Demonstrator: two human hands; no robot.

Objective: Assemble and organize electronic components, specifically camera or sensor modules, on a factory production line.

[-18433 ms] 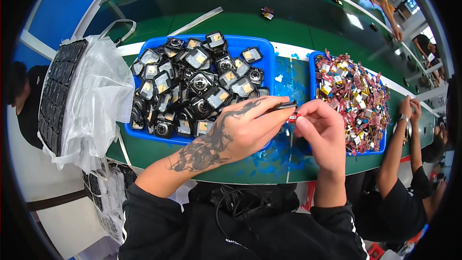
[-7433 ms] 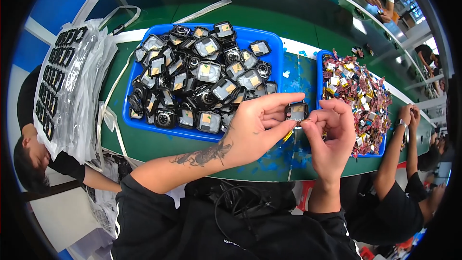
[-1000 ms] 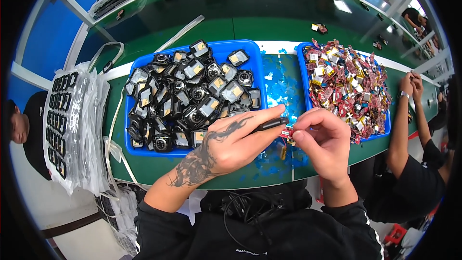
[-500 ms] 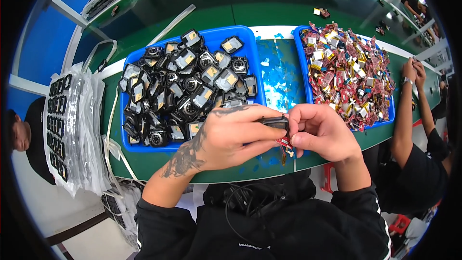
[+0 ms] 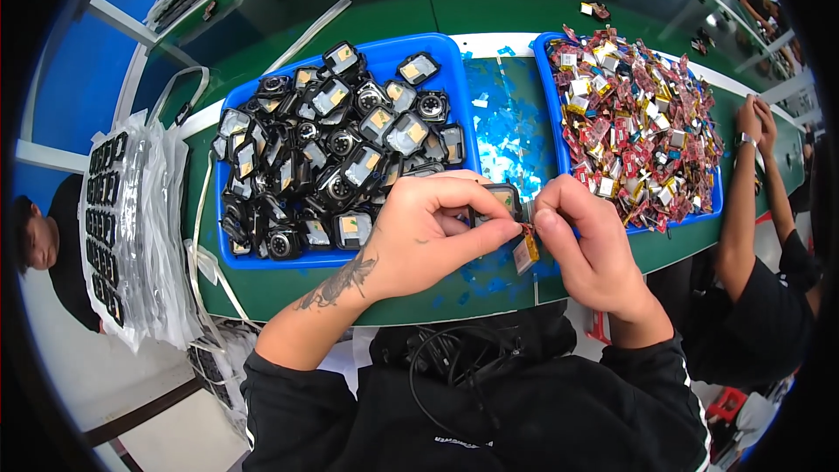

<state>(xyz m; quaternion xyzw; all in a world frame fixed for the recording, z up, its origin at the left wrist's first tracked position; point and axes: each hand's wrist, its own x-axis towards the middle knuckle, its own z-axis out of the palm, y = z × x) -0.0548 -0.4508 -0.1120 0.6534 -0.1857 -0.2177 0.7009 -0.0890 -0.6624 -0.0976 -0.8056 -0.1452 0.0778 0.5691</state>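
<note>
My left hand (image 5: 428, 232) grips a small black square casing (image 5: 498, 201) just above the green table's near edge. My right hand (image 5: 585, 240) pinches a small flat gold-coloured cell (image 5: 526, 253) with red wires, held against the casing's lower right side. The two hands touch at the fingertips. Behind my left hand stands a blue tray (image 5: 437, 52) piled with several of the same black casings. Behind my right hand, a second blue tray (image 5: 645, 225) holds a heap of red, gold and silver cells.
Blue film scraps (image 5: 507, 122) litter the green table (image 5: 419, 0) between the trays. A stack of bagged black parts (image 5: 118, 218) hangs at the left edge. A person sits at the far left (image 5: 52, 253); another person's arm (image 5: 752, 183) leans on the table at the right.
The view has shifted slightly; both hands stay together at the table's near edge. The gold cell now hangs lower between my fingertips, beside the casing.
</note>
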